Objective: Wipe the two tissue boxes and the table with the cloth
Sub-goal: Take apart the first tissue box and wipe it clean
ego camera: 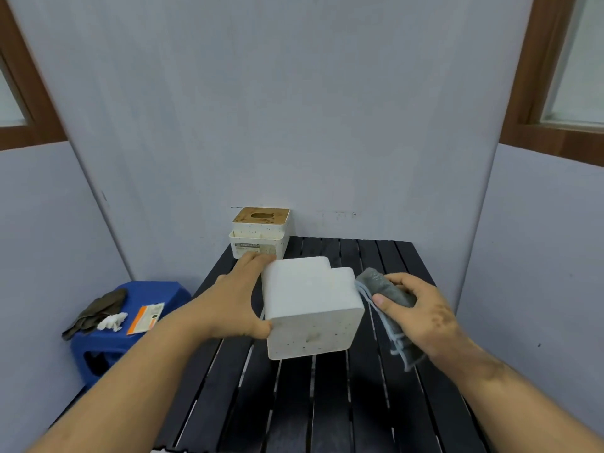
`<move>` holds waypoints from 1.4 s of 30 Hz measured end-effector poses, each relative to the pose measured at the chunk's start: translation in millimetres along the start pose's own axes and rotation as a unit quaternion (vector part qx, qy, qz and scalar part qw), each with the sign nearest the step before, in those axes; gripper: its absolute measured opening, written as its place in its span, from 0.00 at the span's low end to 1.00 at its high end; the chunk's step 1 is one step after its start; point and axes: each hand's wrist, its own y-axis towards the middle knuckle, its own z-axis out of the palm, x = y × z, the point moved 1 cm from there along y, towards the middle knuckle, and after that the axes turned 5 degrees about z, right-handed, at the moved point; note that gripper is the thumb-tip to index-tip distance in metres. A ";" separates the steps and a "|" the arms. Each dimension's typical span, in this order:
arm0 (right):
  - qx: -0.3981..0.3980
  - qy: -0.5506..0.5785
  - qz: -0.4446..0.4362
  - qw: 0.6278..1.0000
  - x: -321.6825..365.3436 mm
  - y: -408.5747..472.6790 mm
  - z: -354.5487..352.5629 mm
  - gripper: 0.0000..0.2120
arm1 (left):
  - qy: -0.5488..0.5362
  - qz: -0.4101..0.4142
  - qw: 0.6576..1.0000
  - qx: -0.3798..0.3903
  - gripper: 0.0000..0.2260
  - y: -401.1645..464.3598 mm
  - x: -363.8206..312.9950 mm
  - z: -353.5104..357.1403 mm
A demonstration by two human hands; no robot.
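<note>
A white speckled tissue box (310, 305) lies tipped over in the middle of the black slatted table (327, 403). My left hand (235, 302) holds its left side, fingers stretched along the far edge and thumb against the near corner. My right hand (421, 312) grips a folded grey cloth (385, 289) just right of the box, the cloth's upper end touching the box's right side. A second white speckled tissue box (260, 235) with a stained brown lid stands upright at the table's far left corner, against the wall.
A blue plastic stool (130, 325) stands left of the table, carrying a dark rag (94, 312), a crumpled white tissue (112, 322) and an orange and white packet (145, 318). Grey walls close in behind and on both sides.
</note>
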 end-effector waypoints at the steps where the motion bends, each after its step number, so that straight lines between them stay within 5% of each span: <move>1: -0.001 -0.007 0.008 1.000 -0.8 1.4 -3.6 0.07 | 0.001 -0.007 1.000 0.010 0.51 4.2 -0.2 -2.6; 8: -0.021 -0.070 0.042 0.996 -7.0 15.9 -18.7 0.06 | 0.077 -0.038 0.991 0.098 0.53 35.6 -18.1 -22.6; 14: -0.045 -0.091 0.060 0.993 -6.6 23.0 -27.2 0.07 | 0.219 0.025 0.968 0.119 0.41 77.3 -93.1 -9.0; 21: -0.032 -0.089 0.065 0.993 -2.0 15.6 -35.1 0.07 | 0.203 0.039 0.969 0.135 0.28 86.1 -105.4 -9.1; 26: -0.028 -0.104 0.062 0.992 -3.0 11.5 -39.0 0.06 | 0.165 0.067 0.983 0.052 0.30 42.7 -86.1 -28.2; 32: 0.018 -0.060 0.068 0.996 -7.2 1.9 -25.8 0.04 | -0.014 0.049 0.997 -0.062 0.34 -13.8 -45.1 -7.9; 35: -0.024 -0.029 0.046 0.998 1.1 -13.2 -0.2 0.05 | -0.057 0.035 0.990 -0.124 0.36 -32.5 -36.2 14.3; 37: -0.053 -0.033 -0.016 0.998 12.6 -28.6 22.1 0.09 | -0.080 0.033 0.983 -0.164 0.36 -40.8 -33.9 25.2; 42: 0.049 -0.097 -0.193 0.975 41.7 -48.6 42.0 0.17 | -0.056 0.038 0.979 -0.193 0.37 -47.1 -36.1 31.8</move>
